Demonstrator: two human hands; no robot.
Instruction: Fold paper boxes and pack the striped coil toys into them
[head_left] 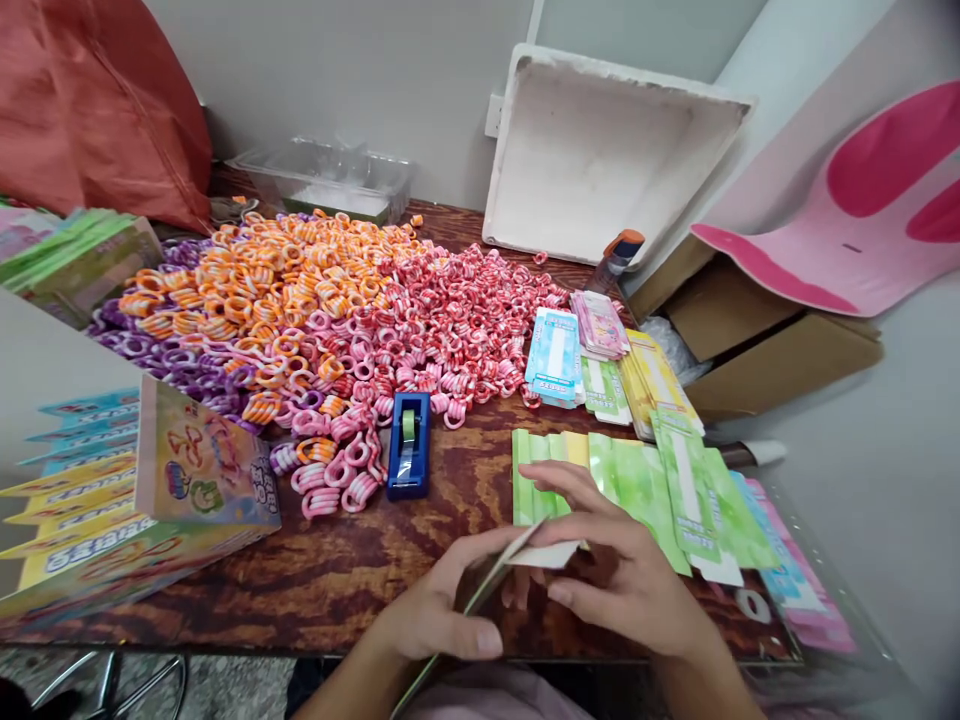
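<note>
My left hand (442,600) grips a thin flat card box (491,585), seen nearly edge-on, with the thumb on its near face. A white flap sticks out from its top end. My right hand (630,570) is at that flap, its index finger against the top edge and its thumb apart below; the fingers are spread and curved. Just beyond my right hand lie overlapping flat green card boxes (630,470). A blue tape dispenser (409,470) with clear tape stands on the table to the left of them.
A large heap of striped twisted rings (337,300) in orange, purple, pink and red covers the table's back. Filled display boxes (202,460) stand left. Blue card boxes (553,355), a bottle (619,255), a white foam box (585,150) and a cardboard carton (772,370) are right.
</note>
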